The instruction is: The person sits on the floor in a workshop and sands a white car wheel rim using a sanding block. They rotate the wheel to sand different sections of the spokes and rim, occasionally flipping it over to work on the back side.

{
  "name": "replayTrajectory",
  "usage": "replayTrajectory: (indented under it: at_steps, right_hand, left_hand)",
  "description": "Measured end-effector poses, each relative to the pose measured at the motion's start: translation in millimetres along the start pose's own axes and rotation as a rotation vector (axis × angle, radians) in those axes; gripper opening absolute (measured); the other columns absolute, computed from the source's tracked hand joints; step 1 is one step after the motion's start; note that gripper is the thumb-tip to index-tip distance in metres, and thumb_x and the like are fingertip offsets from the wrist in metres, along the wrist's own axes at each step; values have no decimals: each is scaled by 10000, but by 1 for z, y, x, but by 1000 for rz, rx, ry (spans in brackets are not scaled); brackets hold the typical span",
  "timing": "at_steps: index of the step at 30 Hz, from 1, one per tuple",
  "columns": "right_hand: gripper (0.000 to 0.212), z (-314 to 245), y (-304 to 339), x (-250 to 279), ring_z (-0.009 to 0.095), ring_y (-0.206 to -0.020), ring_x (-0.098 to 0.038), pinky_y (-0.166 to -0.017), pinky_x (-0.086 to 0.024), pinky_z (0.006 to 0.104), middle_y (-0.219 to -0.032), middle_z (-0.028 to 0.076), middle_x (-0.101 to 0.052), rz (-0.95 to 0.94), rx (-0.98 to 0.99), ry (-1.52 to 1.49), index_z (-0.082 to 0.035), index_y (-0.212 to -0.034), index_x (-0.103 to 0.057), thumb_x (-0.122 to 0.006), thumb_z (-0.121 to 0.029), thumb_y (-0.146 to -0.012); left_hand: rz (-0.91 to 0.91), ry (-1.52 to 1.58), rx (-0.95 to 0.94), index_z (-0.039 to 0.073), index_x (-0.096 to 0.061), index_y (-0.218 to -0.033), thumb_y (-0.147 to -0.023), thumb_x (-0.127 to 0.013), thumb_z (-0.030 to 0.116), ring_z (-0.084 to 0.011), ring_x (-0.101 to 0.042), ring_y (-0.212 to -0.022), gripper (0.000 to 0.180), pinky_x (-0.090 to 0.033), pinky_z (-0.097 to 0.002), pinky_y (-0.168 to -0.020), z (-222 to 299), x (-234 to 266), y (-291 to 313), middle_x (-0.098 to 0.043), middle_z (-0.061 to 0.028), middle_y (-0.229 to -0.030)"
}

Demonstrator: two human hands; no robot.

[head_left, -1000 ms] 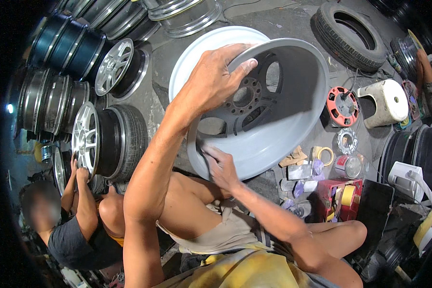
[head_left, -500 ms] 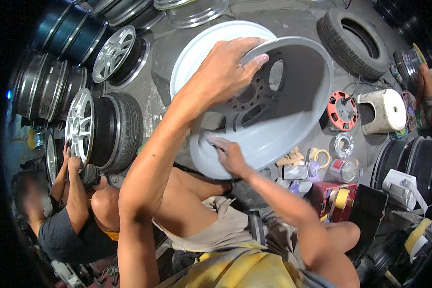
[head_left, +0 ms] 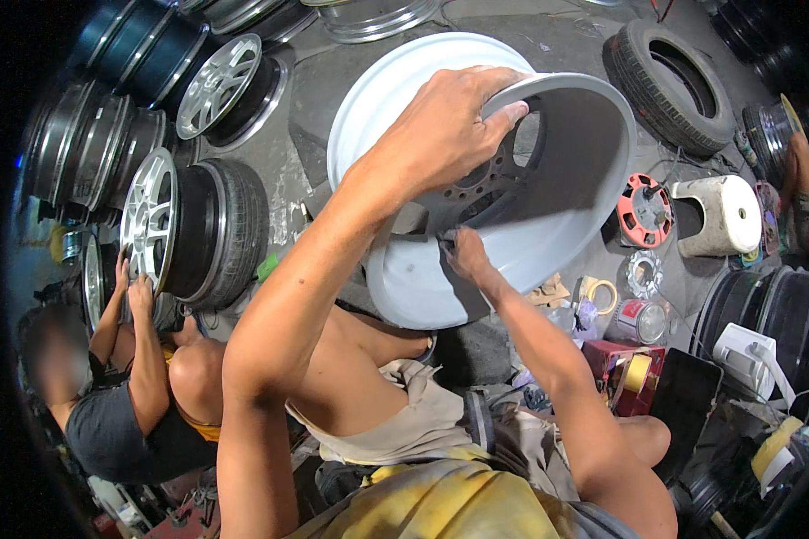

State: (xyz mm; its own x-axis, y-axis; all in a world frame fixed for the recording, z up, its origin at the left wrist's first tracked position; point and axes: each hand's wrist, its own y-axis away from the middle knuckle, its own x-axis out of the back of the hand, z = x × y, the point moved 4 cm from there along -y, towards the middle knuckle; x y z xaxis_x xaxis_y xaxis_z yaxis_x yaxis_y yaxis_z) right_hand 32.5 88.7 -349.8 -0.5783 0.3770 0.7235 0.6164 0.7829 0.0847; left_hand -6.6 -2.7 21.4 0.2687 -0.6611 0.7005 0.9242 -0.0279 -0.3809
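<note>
A light grey wheel rim [head_left: 413, 283] stands tilted in front of my knees, its open barrel facing me and its spokes deep inside. My left hand [head_left: 472, 117] is closed over its upper edge, thumb on the inside. Inside the barrel, low down, my right hand [head_left: 467, 253] presses with bent fingers against the grey inner wall. Something small and dark shows at its fingertips, too little of it to name. A shadow from the hand falls on the wall below.
To the left a co-worker [head_left: 121, 400] holds a silver spoked wheel [head_left: 150, 216] beside a tyre [head_left: 234, 234]. On the right lie a black tyre [head_left: 670, 90], a red reel [head_left: 644, 211], a white stool [head_left: 728, 216], a tin can [head_left: 640, 321], a tape roll [head_left: 600, 295] and a red box [head_left: 620, 359].
My right hand has moved up and to the right along the inner wall, its fingers more bent. My left hand keeps its hold on the rim's edge.
</note>
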Motion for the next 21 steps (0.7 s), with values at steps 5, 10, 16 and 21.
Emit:
replayTrajectory:
  at_steps: [5,10,16,21]
  right_hand:
    - [122,-15,14,-5,470,-831,-634,-732,-517,525,-887,288,-665,326,-75,-20,9,-806,-679,-680,-112,-821]
    - [121,-11,-6,-6,448,-958,-657,-829,-536,516,-911,294,-675,64,-309,-15,34,-795,-692,-652,-79,-801]
    - [109,-10,0,-5,456,-892,-648,-813,-530,526,-893,291,-662,236,-288,-18,39,-783,-686,-643,-60,-803]
    - [127,-19,20,-8,458,-888,-633,-792,-520,533,-932,289,-638,282,-189,-33,57,-827,-664,-636,-66,-819]
  left_hand:
    - [47,-32,-41,-18,-675,-1203,-949,-648,201,-266,-669,-713,337,-545,-372,-695,5,-5,0,-720,-219,-1089]
    - [-23,58,62,-34,-675,-1166,-918,-637,166,-440,-664,-988,322,-511,-460,-906,12,-6,-3,-688,-271,-1085]
    - [-10,59,27,-49,-674,-1150,-916,-636,160,-452,-657,-987,316,-507,-463,-910,11,-8,-6,-685,-284,-1067]
    - [17,49,0,-53,-670,-1145,-912,-633,151,-458,-654,-993,312,-506,-462,-912,3,-7,3,-683,-290,-1058]
